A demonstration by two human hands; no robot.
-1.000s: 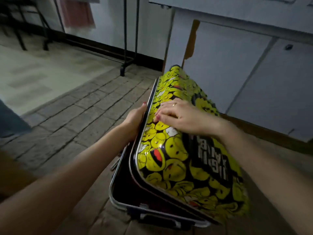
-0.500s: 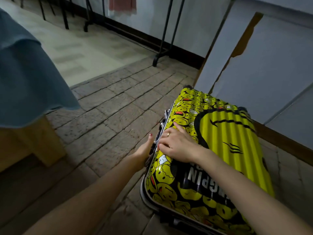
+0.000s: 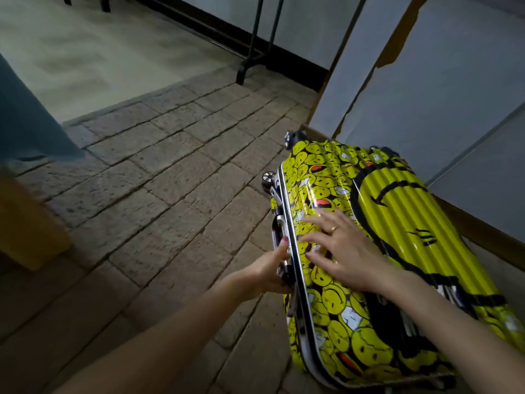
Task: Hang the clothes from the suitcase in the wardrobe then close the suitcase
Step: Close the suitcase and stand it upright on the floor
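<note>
Fingers [image 3: 315, 223] of right hand [image 3: 345, 251] spread flat on suitcase [image 3: 397, 211] lid

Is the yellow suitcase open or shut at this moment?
Shut: the suitcase lid lies down on the base, rims together along the side. The right hand lies flat on it. Whether the latches are locked, I cannot tell.

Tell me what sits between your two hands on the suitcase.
In the head view, the suitcase's silver-and-black rim seam runs between left hand and right hand.
</note>
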